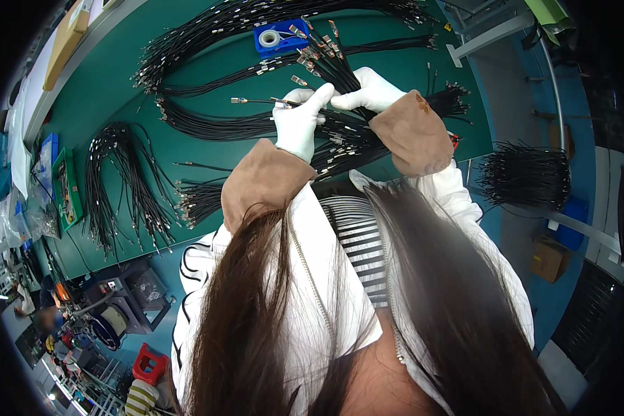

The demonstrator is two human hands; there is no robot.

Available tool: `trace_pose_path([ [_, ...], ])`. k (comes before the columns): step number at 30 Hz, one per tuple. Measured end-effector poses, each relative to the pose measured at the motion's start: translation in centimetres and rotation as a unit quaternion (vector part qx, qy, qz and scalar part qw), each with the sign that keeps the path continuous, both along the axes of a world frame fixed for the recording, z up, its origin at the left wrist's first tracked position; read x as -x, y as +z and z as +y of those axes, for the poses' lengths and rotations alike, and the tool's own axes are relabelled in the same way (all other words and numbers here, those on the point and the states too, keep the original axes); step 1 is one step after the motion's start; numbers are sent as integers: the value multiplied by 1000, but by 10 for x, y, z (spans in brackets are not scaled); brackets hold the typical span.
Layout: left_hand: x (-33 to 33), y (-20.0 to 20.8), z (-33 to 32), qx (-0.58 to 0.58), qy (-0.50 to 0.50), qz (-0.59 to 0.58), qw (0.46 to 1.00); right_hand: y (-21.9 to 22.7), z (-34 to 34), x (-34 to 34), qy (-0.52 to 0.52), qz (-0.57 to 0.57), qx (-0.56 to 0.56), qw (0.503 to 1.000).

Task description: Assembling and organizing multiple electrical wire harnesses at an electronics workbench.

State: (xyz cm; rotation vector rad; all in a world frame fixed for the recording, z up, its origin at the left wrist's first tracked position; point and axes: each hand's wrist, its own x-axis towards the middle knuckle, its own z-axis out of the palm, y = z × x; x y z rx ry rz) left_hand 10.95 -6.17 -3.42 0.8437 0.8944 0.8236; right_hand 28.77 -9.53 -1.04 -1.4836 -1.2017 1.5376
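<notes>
One cable (259, 102) below blue tray (283, 50), connector (239, 100) pointing left, pinched in left hand (297, 126); right hand (374, 92) wrapped round cable bundle (335, 66) just right of tray, long axis slanting down rightward; left hand beside bundle.

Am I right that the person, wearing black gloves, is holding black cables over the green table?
Not quite: the gloves on the left hand and right hand are white, as the head view shows. Black cables are indeed held over the green table.
</notes>
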Motion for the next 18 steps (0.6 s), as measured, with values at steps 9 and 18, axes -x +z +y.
trace_pose_path([
  [9, 1, 4, -3, 23, 6, 10, 1000, -1, -2, 4, -39, 45, -22, 998],
  [18, 0, -1, -3, -3, -18, -83, 996, -1, 2, 0, -72, 75, -17, 994],
])
